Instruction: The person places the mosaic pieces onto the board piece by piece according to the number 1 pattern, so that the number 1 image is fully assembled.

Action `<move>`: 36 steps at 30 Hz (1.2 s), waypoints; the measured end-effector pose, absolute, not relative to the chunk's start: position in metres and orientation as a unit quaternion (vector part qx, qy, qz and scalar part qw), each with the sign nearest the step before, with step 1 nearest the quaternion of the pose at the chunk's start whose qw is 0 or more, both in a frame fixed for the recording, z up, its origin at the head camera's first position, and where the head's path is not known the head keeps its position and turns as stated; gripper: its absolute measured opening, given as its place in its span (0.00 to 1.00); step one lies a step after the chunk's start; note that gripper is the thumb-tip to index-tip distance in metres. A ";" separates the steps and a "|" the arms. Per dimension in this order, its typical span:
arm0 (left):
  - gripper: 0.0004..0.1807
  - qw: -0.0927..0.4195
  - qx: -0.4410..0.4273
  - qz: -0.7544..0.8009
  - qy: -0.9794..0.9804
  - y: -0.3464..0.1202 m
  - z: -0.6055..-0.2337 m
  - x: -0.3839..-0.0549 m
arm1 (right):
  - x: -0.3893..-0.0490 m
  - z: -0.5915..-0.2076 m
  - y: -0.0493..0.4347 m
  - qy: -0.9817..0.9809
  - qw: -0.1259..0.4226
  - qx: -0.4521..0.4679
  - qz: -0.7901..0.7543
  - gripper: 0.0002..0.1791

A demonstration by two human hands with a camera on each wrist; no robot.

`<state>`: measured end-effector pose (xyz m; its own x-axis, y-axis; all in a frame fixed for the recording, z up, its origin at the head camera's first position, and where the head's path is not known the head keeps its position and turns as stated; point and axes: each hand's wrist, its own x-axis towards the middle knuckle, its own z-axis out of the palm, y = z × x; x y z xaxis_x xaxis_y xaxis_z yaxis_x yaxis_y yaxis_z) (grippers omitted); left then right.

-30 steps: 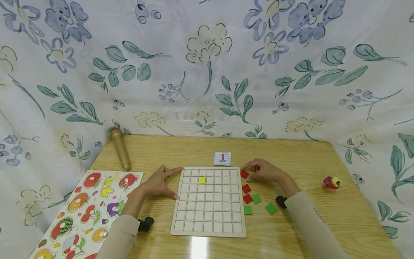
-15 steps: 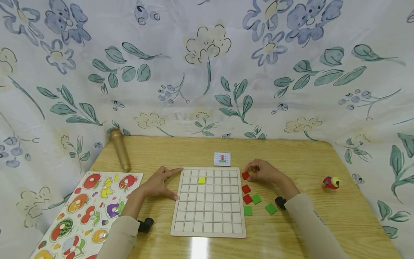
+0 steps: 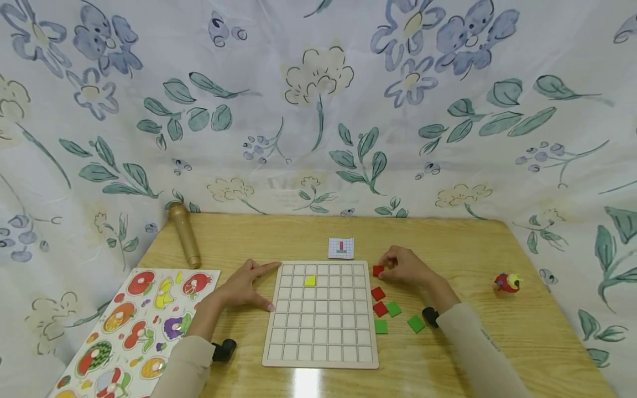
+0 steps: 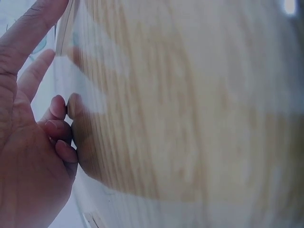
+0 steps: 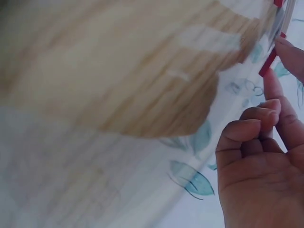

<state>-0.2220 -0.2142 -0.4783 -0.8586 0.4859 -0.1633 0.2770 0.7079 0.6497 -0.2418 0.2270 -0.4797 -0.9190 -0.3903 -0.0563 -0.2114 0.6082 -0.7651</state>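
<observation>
My right hand [image 3: 407,265] pinches a red square tile [image 3: 378,271] between thumb and index finger, just off the upper right corner of a pale grid board [image 3: 320,365]. In the right wrist view the same red tile [image 5: 271,61] shows edge-on at the fingertips, with the other fingers curled inward. My left hand [image 3: 244,284] has thumb and index finger spread, their tips at the board's left edge. Its other fingers are folded in the left wrist view. A yellow tile [image 3: 310,281] with one cut corner sits in a cell of the second row.
Right of the board lie loose red tiles [image 3: 378,293] and several green tiles [image 3: 416,324]. A small pattern card [image 3: 340,248] is behind the board. A fruit puzzle board [image 3: 126,331] and a gold-brown cylinder [image 3: 185,235] are at left, a toy parrot [image 3: 507,282] at right.
The right thumb and index finger have closed on the red tile, and it has turned square to the board. The left hand holds its place. The head view has tilted slightly upward.
</observation>
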 end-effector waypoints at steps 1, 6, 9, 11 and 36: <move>0.58 0.164 0.210 0.321 0.909 -0.214 -0.479 -0.222 | -0.242 -0.480 0.227 0.889 0.109 -0.162 -0.414 0.09; 0.58 0.164 0.210 0.320 0.909 -0.215 -0.479 -0.222 | -0.239 -0.479 0.225 0.880 0.100 -0.155 -0.438 0.12; 0.58 0.163 0.209 0.319 0.910 -0.214 -0.479 -0.222 | -0.238 -0.479 0.223 0.871 0.094 -0.164 -0.453 0.12; 0.58 0.165 0.207 0.321 0.909 -0.214 -0.479 -0.222 | -0.236 -0.477 0.221 0.867 0.093 -0.168 -0.459 0.11; 0.58 0.175 0.194 0.319 0.911 -0.212 -0.475 -0.223 | -0.229 -0.461 0.187 0.846 0.104 -0.203 -0.482 0.11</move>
<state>-0.2230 -0.2117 -0.4752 -0.8634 0.4657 -0.1944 0.2425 0.7206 0.6495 -0.2295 0.1869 -0.4606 -0.8961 -0.4434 0.0193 -0.2431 0.4540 -0.8572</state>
